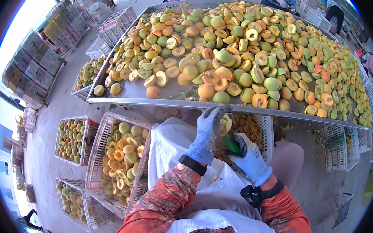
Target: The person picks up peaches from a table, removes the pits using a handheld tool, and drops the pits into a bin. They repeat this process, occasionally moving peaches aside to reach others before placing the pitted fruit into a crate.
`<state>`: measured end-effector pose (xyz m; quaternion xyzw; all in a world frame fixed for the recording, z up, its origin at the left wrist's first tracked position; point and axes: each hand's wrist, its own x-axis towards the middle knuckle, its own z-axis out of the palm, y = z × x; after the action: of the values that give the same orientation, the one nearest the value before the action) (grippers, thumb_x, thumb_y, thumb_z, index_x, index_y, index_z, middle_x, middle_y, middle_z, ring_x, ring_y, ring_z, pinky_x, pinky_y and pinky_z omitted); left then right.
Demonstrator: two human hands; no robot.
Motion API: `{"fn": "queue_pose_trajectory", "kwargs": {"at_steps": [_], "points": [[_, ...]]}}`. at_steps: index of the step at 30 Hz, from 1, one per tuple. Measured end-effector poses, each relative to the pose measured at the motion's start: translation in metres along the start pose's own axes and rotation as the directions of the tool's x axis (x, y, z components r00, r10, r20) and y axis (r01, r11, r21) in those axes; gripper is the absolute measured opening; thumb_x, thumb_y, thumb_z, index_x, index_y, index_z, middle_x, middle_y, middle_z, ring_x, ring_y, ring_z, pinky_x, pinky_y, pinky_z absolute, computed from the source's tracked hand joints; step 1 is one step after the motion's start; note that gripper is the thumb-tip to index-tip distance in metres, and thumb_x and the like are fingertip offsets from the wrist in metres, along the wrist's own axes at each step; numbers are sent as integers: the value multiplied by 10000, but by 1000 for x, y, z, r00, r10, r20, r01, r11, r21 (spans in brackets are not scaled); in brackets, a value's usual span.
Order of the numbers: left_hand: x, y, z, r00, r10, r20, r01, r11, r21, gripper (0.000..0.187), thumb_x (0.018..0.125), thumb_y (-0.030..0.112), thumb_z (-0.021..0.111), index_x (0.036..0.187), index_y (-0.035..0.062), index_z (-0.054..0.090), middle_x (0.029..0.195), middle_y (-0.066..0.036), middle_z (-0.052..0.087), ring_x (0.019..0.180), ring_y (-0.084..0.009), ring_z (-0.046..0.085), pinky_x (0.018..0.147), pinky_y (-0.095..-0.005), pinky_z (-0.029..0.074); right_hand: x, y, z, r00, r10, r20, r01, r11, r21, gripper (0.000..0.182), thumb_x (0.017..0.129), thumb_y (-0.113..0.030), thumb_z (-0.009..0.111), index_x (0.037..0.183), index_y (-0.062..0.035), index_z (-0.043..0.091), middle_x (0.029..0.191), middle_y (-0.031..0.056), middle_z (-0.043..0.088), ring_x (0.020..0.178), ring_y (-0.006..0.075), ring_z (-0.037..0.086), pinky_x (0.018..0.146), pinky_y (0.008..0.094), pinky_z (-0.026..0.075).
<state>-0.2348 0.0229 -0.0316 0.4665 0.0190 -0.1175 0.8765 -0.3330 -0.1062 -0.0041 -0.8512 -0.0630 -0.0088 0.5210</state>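
My left hand point(209, 133), in a blue-grey work glove, is closed around a cut apricot point(225, 124), just below the near edge of the metal table. Close beside it on the right, my right hand point(251, 159), gloved alike, grips a green-handled knife point(232, 145). The handle points up toward the apricot, and the blade is hidden behind fingers and fruit. Both hands are above my lap, where a whitish apron point(174, 145) is spread. Under and behind them stands a crate point(267, 136) filled with brownish pits and scraps.
The rimmed metal table point(161, 102) ahead carries a heap of whole and halved apricots point(258, 57). At my left stand a crate of apricot halves point(93, 170) and smaller fruit crates point(92, 132). Stacked crates point(32, 60) line the far left. Other people point(279, 0) sit beyond the table.
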Motion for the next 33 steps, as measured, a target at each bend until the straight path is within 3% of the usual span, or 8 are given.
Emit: {"fn": "queue_pose_trajectory", "kwargs": {"at_steps": [9, 10, 12, 17, 23, 26, 29, 33], "points": [[-82, 106, -148, 911, 351, -215, -87, 675, 732, 210, 850, 66, 596, 1044, -10, 618, 937, -81, 657, 762, -92, 612, 649, -203, 498, -41, 74, -24, 981, 170, -94, -192, 929, -317, 451, 669, -89, 711, 1075, -44, 520, 912, 181, 613, 848, 379, 591, 705, 398, 487], [-110, 131, -233, 855, 70, -514, 515, 9, 857, 230, 823, 68, 626, 1041, -5, 624, 927, -85, 663, 769, -94, 618, 680, -208, 498, -34, 80, -18, 979, 181, -90, -200, 938, -284, 451, 669, -89, 711, 1075, -44, 520, 912, 181, 613, 848, 379, 591, 705, 398, 487], [-119, 149, -263, 919, 272, -284, 341, -192, 920, 240, 807, 78, 649, 1029, -10, 627, 912, -93, 664, 763, -91, 612, 704, -211, 495, -26, 80, -19, 985, 170, -13, -162, 911, -378, 465, 680, -163, 721, 1092, -77, 523, 969, 149, 614, 855, 340, 607, 716, 406, 494], [17, 160, -230, 858, 474, -195, 187, 66, 980, 444, 771, 419, 653, 1011, 46, 635, 962, -119, 665, 857, -274, 636, 782, -356, 469, -7, 65, -16, 991, 135, -10, -128, 914, -384, 500, 686, -176, 715, 1136, -69, 523, 959, 154, 611, 848, 343, 606, 712, 400, 496], [139, 117, -173, 932, 272, -239, 340, -430, 836, 550, 763, 400, 645, 1144, 29, 505, 1012, -233, 606, 967, -365, 585, 818, -424, 456, -3, 34, -37, 972, 227, 62, -226, 974, -21, 505, 730, -143, 702, 1188, -63, 507, 1032, 179, 608, 895, 339, 618, 774, 362, 498], [145, 114, -195, 946, 282, -161, 251, -320, 914, 530, 767, 319, 651, 1158, 10, 473, 1082, -226, 578, 981, -369, 584, 788, -425, 482, -3, 47, -46, 795, 513, 324, -567, 437, 698, 482, 753, -119, 681, 1194, -59, 498, 1030, 181, 613, 918, 325, 623, 766, 359, 497], [86, 127, -172, 994, 48, -97, 0, 898, 441, 517, 825, 318, 555, 1235, 28, 430, 1108, -221, 569, 965, -375, 594, 729, -460, 533, 14, 40, -21, 947, 320, 28, -320, 947, -28, 474, 772, -148, 671, 1205, -70, 495, 967, 165, 633, 834, 326, 633, 699, 373, 506], [18, 105, -97, 970, -212, 117, 236, 937, -256, 596, 876, 491, 430, 1283, 56, 421, 1166, -248, 533, 921, -372, 613, 695, -481, 551, 43, -7, 16, 992, -124, -35, 110, 957, -270, 537, 758, -273, 685, 1218, -69, 498, 888, 142, 635, 733, 314, 629, 649, 380, 501]]}}
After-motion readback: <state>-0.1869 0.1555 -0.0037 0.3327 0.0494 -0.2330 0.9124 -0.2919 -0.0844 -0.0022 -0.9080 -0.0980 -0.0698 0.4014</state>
